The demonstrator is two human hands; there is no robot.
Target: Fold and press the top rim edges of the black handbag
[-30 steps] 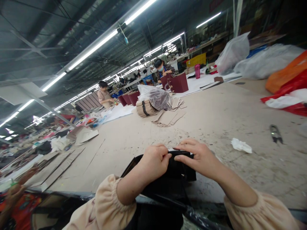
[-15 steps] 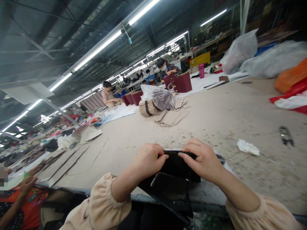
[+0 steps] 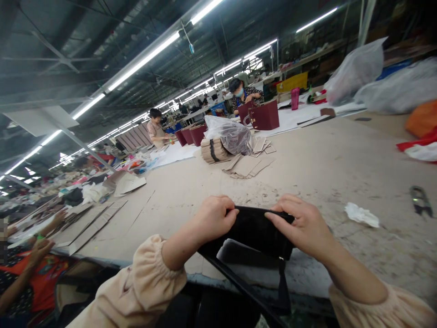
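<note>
A black handbag (image 3: 257, 230) with a long strap (image 3: 235, 284) is held up at the table's near edge. At the left end of its top edge, my left hand (image 3: 214, 218) pinches the material between thumb and fingers. My right hand (image 3: 303, 223) grips the same edge further right, thumb on the near side. Between the hands the edge runs nearly straight. A small metal fitting shows at the bag's lower right, where a strap piece hangs down. The bag's underside and far side are hidden.
Ahead lie a bundle of cardboard pieces (image 3: 213, 151), loose card pieces (image 3: 247, 166) and a plastic bag (image 3: 232, 135). To the right are crumpled white tissue (image 3: 362, 215) and thread snips (image 3: 421, 200). Co-workers sit at left and across the table, near maroon bags (image 3: 266, 116).
The black bag's top edge has tipped up, showing more of its side. My right hand has shifted slightly right, widening the gap between my hands. The camera view has turned a little.
</note>
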